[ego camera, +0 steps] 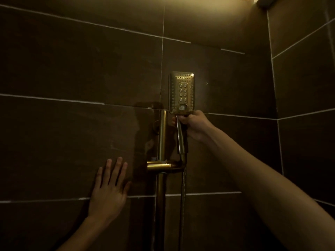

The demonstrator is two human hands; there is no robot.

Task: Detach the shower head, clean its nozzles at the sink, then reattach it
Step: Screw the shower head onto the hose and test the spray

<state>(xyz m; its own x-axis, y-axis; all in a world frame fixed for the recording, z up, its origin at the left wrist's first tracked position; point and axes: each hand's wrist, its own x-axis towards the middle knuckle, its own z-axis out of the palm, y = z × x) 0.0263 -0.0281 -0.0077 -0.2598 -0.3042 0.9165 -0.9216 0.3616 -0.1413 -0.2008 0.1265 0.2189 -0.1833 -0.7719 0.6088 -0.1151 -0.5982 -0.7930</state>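
Observation:
A gold rectangular shower head (181, 92) faces me, its nozzle plate upright against the dark tiled wall. My right hand (193, 125) grips the top of its handle just under the head. The handle's lower end meets the gold holder (164, 166) on the vertical slide rail (162, 134); whether it sits in the holder I cannot tell. A metal hose (183, 192) hangs down from the handle. My left hand (109, 191) rests flat on the wall tile, fingers spread, left of the rail.
Dark brown wall tiles (72, 69) with pale grout lines fill the view. A wall corner (273, 87) runs down at the right. The light is dim and yellowish.

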